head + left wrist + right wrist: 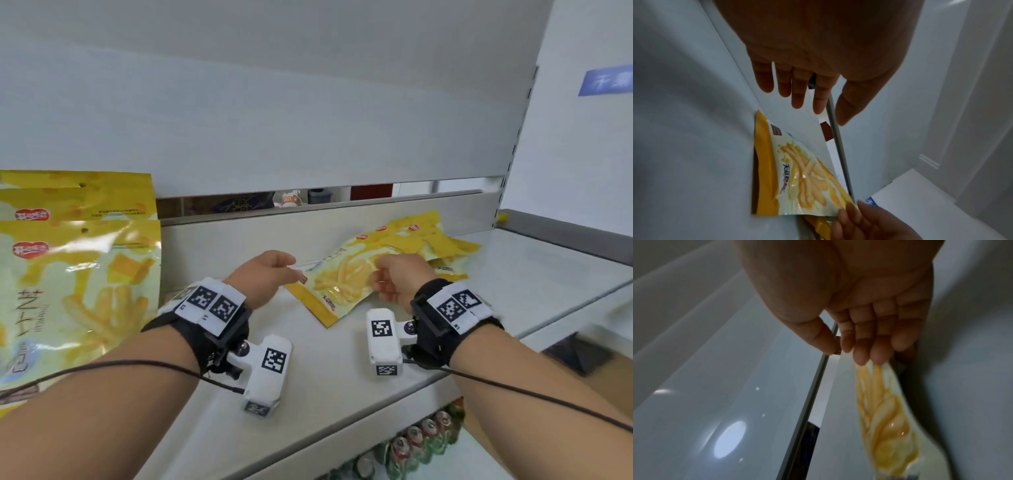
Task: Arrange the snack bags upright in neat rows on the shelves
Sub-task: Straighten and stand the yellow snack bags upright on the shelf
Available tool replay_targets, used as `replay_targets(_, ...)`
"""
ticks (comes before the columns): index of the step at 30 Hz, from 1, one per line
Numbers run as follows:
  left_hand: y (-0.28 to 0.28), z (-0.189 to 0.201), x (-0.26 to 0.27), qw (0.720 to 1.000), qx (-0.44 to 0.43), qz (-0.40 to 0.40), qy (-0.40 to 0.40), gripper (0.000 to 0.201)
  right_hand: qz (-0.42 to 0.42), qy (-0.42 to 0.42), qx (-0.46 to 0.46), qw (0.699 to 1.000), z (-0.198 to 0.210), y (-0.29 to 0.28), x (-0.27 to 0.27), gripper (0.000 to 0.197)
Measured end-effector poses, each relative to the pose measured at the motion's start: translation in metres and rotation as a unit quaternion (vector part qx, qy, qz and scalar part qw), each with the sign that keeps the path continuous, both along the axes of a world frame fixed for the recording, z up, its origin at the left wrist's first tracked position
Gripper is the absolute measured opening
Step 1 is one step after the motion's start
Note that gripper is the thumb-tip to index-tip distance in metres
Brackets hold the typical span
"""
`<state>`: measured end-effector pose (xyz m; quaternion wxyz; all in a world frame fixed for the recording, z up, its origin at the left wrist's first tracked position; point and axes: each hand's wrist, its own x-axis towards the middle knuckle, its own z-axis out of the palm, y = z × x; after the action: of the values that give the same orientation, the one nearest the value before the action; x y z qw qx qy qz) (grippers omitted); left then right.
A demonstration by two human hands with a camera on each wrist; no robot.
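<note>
Right hand [397, 277] grips the near edge of a yellow snack bag [346, 274], fingers [861, 353] curled over the foil; the bag lies flat and skewed on the shelf [342, 370], just ahead of both hands, atop a small heap of fallen bags [442, 246]. Left hand [265, 274] is released — fingers [797, 91] spread, hovering just short of the bag's far corner, not touching. Upright bags [75, 281] stand in a row well to the left of the left hand.

Judgement: lift by both side seams, base seam down, and set the bag against the standing row so it leans on nothing loose.

Clearances — back panel [239, 236] close beyond the fingertips; shelf front edge just behind the wrists; open surface between left hand and row
</note>
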<state>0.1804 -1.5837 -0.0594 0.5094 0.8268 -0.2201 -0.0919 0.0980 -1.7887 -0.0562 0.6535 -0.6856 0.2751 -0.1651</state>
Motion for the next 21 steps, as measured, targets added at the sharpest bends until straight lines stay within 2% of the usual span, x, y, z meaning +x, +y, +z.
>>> replay_targets(3,-0.029,-0.007,0.014,0.999,0.049,0.009,0.0,0.042,-0.004,0.045,0.016,0.999,-0.01,-0.029,-0.007,0.014)
replay_targets(5,-0.047,-0.009,0.021,0.997,0.068,0.027,-0.007,0.046,-0.008,0.047,0.05,0.998,-0.016,-0.047,-0.008,0.016)
replay_targets(13,-0.089,-0.014,0.044,0.982,0.178,0.067,0.008,0.059,-0.04,-0.08,0.148,0.985,-0.019,-0.078,0.015,0.013)
replay_targets(15,-0.087,-0.016,0.049,0.983,0.17,0.062,0.021,0.063,-0.042,-0.111,0.136,0.984,-0.02,-0.079,0.021,0.018)
replay_targets(17,-0.083,-0.017,0.054,0.988,0.143,0.048,0.031,0.072,-0.038,-0.143,0.131,0.98,-0.02,-0.077,0.025,0.005)
replay_targets(21,-0.072,-0.017,0.061,0.991,0.111,0.004,0.069,0.093,-0.023,-0.201,0.139,0.97,-0.008,-0.073,0.034,0.022)
